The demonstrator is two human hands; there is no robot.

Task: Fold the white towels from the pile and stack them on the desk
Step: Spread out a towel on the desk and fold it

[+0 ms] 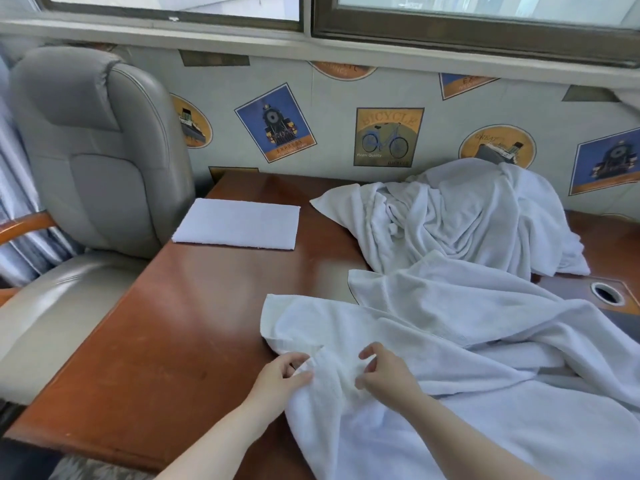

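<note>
Near the surface's front edge, the left hand pinches a fold of the white towel, which sprawls toward the right edge. The right hand grips the same fold beside it. A folded towel lies at the back left corner; the pile sits back right

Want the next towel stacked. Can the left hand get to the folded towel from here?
Probably yes: bare desk lies between the left hand and the folded towel, though that hand now pinches the loose towel.
</note>
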